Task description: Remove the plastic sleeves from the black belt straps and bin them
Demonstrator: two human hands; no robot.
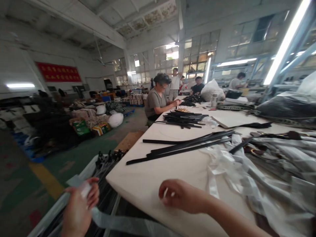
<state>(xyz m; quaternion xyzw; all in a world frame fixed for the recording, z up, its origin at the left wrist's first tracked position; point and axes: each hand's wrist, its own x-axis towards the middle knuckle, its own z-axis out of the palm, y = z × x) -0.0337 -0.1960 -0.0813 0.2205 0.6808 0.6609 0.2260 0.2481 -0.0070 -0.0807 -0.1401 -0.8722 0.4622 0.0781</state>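
Observation:
My left hand (80, 205), at the lower left, is closed around a pale translucent plastic strip (123, 223) that trails to the right below the table's edge. It is above a bin (55, 210) of dark strips. My right hand (175, 196) hovers over or rests on the pale tabletop (145, 176), its fingers curled; a small white bit shows between them, too blurred to name. Long black strips (180, 144) lie on the table beyond my hands. A tangle of translucent plastic strips (237, 164) spreads beside my right forearm.
A seated person (158, 102) in a grey shirt works at the table's far left edge, near a pile of black strips (185, 118). Bagged goods (288, 105) sit at the right. Other people are farther back. Stacked bundles (84, 115) stand on the floor at the left.

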